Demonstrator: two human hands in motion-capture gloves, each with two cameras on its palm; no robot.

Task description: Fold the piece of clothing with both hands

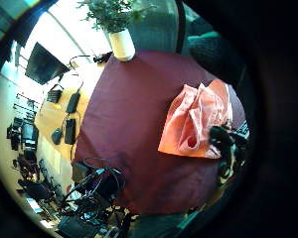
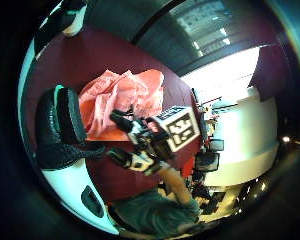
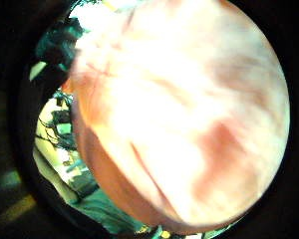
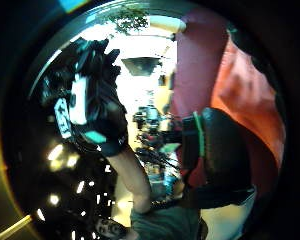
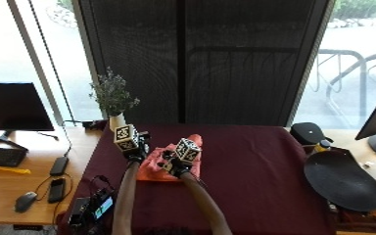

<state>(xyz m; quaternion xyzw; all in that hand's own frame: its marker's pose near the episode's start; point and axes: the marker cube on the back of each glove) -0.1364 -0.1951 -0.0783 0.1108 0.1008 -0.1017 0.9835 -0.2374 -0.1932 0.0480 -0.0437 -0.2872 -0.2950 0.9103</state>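
Note:
A crumpled salmon-pink piece of clothing (image 5: 154, 170) lies on the dark red tablecloth (image 5: 253, 161), left of the table's middle. My right hand (image 5: 177, 165) is on its near part and its fingers grip the fabric. The cloth (image 3: 189, 109) fills the right little finger side palm view, so it is close against that palm. In the left palm views the clothing (image 1: 193, 121) lies well below, with the right hand (image 1: 227, 145) at its edge. My left hand (image 5: 134, 151) hovers just left of the cloth and holds nothing. Seen from the right thumb side, the left hand (image 4: 92, 100) is in the air with its fingers relaxed.
A potted plant (image 5: 114, 105) stands at the table's far left corner. A black round object (image 5: 341, 181) lies at the right edge. A black device with cables (image 5: 91, 209) sits at the near left corner. A wooden desk (image 5: 18, 169) with a monitor adjoins on the left.

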